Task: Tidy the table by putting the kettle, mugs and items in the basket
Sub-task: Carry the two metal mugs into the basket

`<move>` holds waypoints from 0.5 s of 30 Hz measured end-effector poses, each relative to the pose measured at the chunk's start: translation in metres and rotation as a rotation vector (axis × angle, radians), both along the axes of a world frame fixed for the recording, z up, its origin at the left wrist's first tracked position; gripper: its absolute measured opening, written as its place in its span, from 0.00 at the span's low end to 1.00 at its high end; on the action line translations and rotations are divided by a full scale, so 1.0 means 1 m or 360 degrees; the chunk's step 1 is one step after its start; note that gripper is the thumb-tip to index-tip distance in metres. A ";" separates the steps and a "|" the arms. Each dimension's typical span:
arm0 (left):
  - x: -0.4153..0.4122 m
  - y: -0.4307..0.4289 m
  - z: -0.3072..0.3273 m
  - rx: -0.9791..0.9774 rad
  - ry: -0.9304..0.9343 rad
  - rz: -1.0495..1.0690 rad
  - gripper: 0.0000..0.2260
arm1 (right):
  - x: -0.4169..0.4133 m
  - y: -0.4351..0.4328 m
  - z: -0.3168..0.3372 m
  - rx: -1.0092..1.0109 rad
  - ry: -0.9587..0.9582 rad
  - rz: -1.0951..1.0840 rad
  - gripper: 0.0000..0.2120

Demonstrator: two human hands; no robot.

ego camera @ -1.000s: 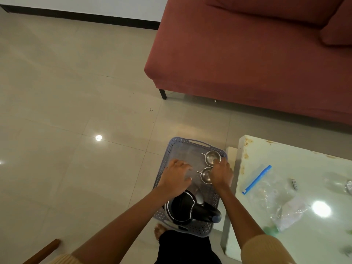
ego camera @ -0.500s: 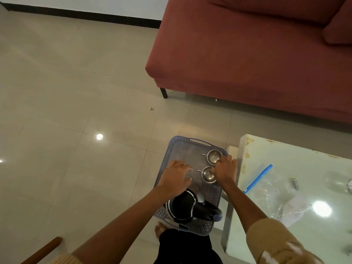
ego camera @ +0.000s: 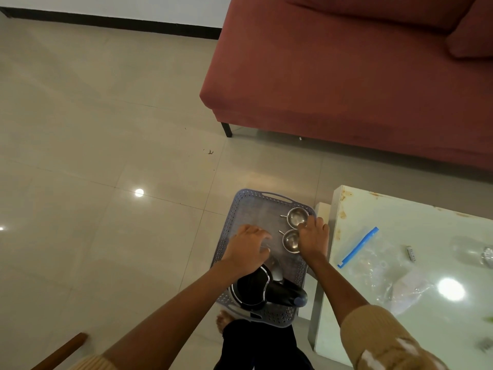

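A grey-blue perforated basket (ego camera: pixel 234 217) stands on the floor beside the white table (ego camera: pixel 354 209). In it a black kettle (ego camera: pixel 253 292) lies at the near end, and two steel mugs sit at the far right, one (ego camera: pixel 296 217) behind the other (ego camera: pixel 290 240). My left hand (ego camera: pixel 246 251) hovers low over the basket's middle, fingers curled round what looks like a clear glass, mostly hidden under the hand. My right hand (ego camera: pixel 312 237) rests against the right side of the mugs with loosely spread fingers, fingertips at the far mug's rim.
On the table lie a clear zip bag with a blue strip (ego camera: pixel 358 247), a small grey item (ego camera: pixel 411 252) and crumpled plastic (ego camera: pixel 408 289). A red sofa (ego camera: pixel 346 84) stands behind. A wooden stick (ego camera: pixel 64 351) lies on the floor at bottom left.
My right hand has slid off the near mug toward the basket's right wall and the far mug. My left hand has barely moved.
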State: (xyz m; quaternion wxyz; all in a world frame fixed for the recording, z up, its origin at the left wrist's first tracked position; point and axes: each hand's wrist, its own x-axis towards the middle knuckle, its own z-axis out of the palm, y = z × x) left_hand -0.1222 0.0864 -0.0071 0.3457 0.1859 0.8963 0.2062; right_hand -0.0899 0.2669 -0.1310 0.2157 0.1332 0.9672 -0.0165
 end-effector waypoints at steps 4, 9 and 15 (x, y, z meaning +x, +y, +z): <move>0.000 0.002 0.001 -0.0009 0.0016 -0.0021 0.16 | 0.001 0.005 0.001 -0.0038 0.0033 -0.0039 0.13; 0.001 0.007 0.007 -0.0025 0.0017 -0.0050 0.16 | 0.008 0.000 0.014 -0.0250 0.0141 -0.0256 0.16; 0.006 0.014 0.024 0.0010 0.0059 -0.0077 0.16 | 0.022 -0.020 0.054 -0.0651 0.0486 -0.0509 0.17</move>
